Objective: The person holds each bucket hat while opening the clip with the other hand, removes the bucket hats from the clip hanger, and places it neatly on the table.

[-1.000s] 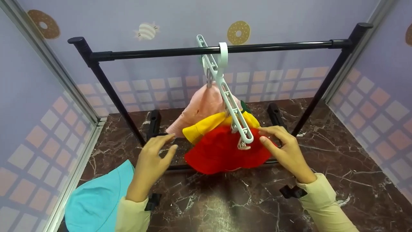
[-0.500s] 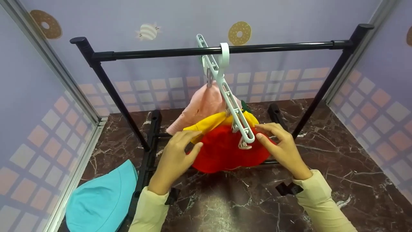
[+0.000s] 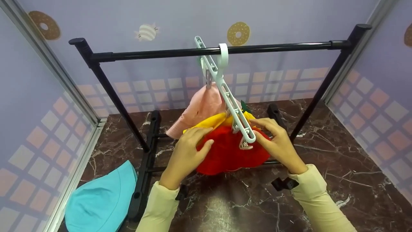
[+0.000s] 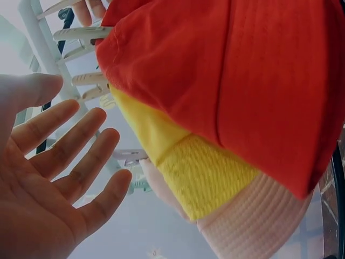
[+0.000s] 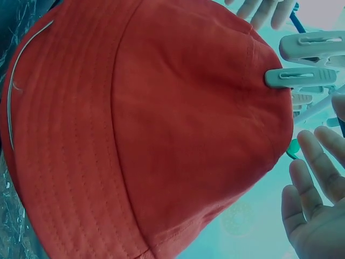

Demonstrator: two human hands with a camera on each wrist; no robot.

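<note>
A red bucket hat [image 3: 222, 148] hangs from a clothespin [image 5: 302, 77] on the white clip hanger [image 3: 235, 108]. Behind it hang a yellow hat [image 3: 210, 121] and, farther back, a pink hat [image 3: 202, 106]. My left hand [image 3: 190, 149] hovers at the left side of the red hat; in the left wrist view its fingers [image 4: 89, 162] are spread and hold nothing. On the other side, my right hand [image 3: 276, 138] is beside the hanger's near end. The right wrist view shows its fingers [image 5: 307, 189] loosely extended, apart from the red cloth.
The hanger hooks over the bar [image 3: 289, 48] of a black rack. A light blue bucket hat [image 3: 96, 199] lies at the left on the dark marbled table [image 3: 231, 206], against the rack's foot [image 3: 141, 190]. Patterned walls [image 3: 154, 19] enclose the table at the back and sides.
My left hand has moved right, from beside the hats to close by the red hat. My right hand has shifted slightly left toward the hanger. The hats still hang in place.
</note>
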